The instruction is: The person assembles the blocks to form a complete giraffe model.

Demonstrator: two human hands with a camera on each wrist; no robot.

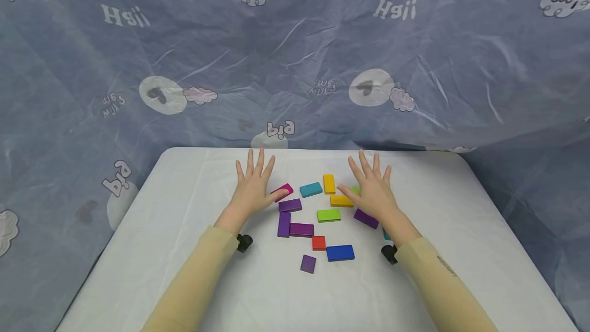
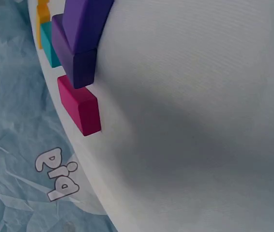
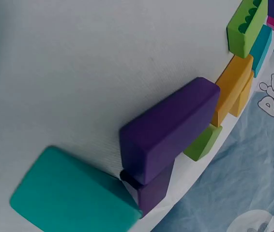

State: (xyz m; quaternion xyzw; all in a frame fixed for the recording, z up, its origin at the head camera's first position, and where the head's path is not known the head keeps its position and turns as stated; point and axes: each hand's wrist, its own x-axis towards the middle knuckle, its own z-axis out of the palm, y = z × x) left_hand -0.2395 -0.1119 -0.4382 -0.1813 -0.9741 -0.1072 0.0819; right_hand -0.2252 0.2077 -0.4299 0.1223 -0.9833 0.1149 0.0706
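Both hands are held out with straight, spread fingers and hold nothing. My left hand (image 1: 252, 192) is at the left of the scattered blocks, its thumb overlapping a magenta block (image 1: 285, 189) in the head view. Close by lie a purple block (image 1: 290, 205) and an upright-lying violet one (image 1: 284, 224). My right hand (image 1: 375, 196) is at the right side, partly covering a green block (image 1: 355, 189). Its thumb reaches over toward a yellow block (image 1: 341, 201). Below its palm are a dark purple block (image 1: 366, 218) and a teal block (image 3: 74, 193), mostly hidden by the wrist in the head view.
Between the hands lie a teal block (image 1: 311, 189), a yellow block (image 1: 329, 184) and a lime block (image 1: 329, 215). Nearer are a red block (image 1: 318, 243), a blue block (image 1: 340, 253) and a small purple block (image 1: 308, 264). A patterned sheet (image 1: 295, 55) hangs behind the white table (image 1: 184, 209).
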